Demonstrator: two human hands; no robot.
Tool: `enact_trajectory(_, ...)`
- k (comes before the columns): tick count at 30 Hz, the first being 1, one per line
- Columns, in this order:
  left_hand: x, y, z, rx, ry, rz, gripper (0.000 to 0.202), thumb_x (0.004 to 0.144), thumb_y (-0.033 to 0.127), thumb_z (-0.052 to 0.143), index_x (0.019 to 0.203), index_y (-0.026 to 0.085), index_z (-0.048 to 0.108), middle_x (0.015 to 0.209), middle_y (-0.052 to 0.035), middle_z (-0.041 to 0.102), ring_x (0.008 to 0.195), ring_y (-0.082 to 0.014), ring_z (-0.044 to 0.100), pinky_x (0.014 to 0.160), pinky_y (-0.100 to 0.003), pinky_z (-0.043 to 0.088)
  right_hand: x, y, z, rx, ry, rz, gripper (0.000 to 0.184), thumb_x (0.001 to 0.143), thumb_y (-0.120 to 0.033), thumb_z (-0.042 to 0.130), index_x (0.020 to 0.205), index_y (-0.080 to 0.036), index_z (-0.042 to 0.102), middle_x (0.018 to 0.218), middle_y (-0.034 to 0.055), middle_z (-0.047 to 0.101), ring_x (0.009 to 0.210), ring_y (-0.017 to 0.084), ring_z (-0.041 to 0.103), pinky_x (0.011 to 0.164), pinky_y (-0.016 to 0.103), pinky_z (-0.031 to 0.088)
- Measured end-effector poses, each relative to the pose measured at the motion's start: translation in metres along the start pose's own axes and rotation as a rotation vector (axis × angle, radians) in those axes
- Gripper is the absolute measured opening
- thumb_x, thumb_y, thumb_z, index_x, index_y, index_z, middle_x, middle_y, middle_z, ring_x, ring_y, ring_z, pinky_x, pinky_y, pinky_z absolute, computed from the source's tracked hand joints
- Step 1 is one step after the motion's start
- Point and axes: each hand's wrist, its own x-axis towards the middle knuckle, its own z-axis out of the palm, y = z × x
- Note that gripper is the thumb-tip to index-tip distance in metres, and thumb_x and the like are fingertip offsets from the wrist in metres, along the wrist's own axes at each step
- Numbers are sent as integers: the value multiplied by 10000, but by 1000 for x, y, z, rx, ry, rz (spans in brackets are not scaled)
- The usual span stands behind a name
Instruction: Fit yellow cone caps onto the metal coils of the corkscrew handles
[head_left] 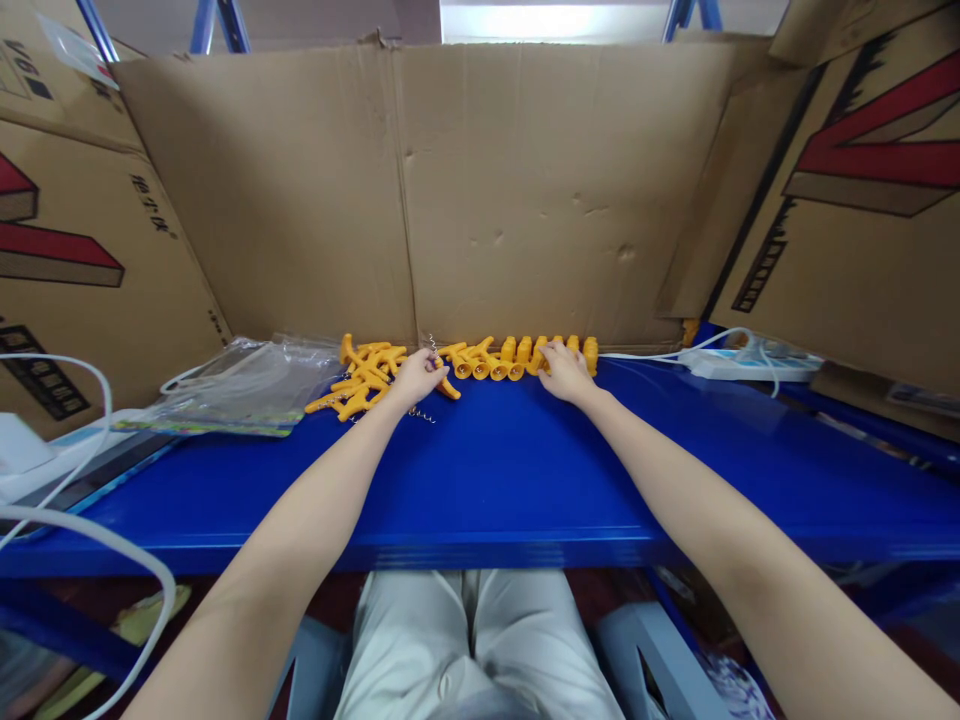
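While the left hand [421,376] pinches a yellow-handled corkscrew [448,388] at centre frame, its metal spiral pointing upward, the right hand [566,374] lies just right of centre with fingers bent over a row of yellow bell-ended sleeves [509,352]; whether it grips one, I cannot tell. Left of centre, more yellow corkscrews [366,376] lie heaped beside and partly behind the left wrist. Clear plastic bags [259,385] spread left of the heap, and a white power strip [752,366] sits at right. White cables [97,555] loop across the left edge. Behind everything, a tall cardboard panel [555,180] blocks the far side, with printed cartons at both sides. The surface [487,470] is glossy blue; blue metal posts [217,25] rise at upper left, and a bright patch shows at top centre.
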Motion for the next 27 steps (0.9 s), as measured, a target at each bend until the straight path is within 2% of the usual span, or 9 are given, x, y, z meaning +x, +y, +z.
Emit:
enact_trajectory(4, -4, 1, 2, 94, -84, -40, 124, 731, 231, 642, 671, 175, 548, 589, 16, 556, 573, -136, 543, 598, -258, 411, 1, 3, 3, 23, 27, 1, 458, 842, -200, 472, 1297, -168, 512, 1361, 155, 481, 1278, 317, 443, 1058, 529, 309)
enact_trajectory(8, -6, 3, 3, 167, -146, -16, 116, 746, 251, 635, 667, 172, 604, 567, 5, 569, 577, -145, 545, 594, -264, 407, 1, 3, 4, 42, 40, 8, 435, 833, -193, 473, 1265, -167, 517, 1359, 155, 484, 1267, 323, 449, 1025, 508, 343)
enact_trajectory(14, -6, 4, 3, 175, -59, -5, 145, 738, 247, 616, 615, 178, 583, 578, -9, 594, 600, -152, 568, 581, -262, 409, 2, 1, 0, 52, -3, 61, 303, 867, -229, 456, 1149, -166, 544, 1193, 142, 616, 1143, 322, 548, 951, 500, 359)
enact_trajectory(18, -5, 4, 1, 162, -13, -23, 87, 701, 190, 601, 617, 180, 578, 574, -1, 596, 596, -147, 569, 576, -252, 417, 1, -3, -6, 10, -19, 59, 222, 883, -238, 443, 1054, -159, 559, 1121, 136, 649, 1056, 313, 594, 923, 472, 357)
enact_trajectory(22, -2, 4, 0, 174, 12, -35, 105, 660, 120, 569, 584, 184, 538, 558, 15, 578, 586, -129, 549, 564, -231, 404, -3, -9, -15, -20, -27, 62, 244, 881, -257, 431, 1061, -147, 553, 1040, 138, 666, 1003, 317, 615, 901, 457, 370)
enact_trajectory(27, -2, 2, 0, 157, -2, -37, 87, 657, 132, 549, 586, 182, 543, 533, 26, 561, 563, -121, 538, 536, -217, 388, -3, -12, -18, 4, -20, 113, 352, 851, -315, 480, 1162, -153, 513, 986, 136, 681, 979, 337, 632, 872, 438, 401)
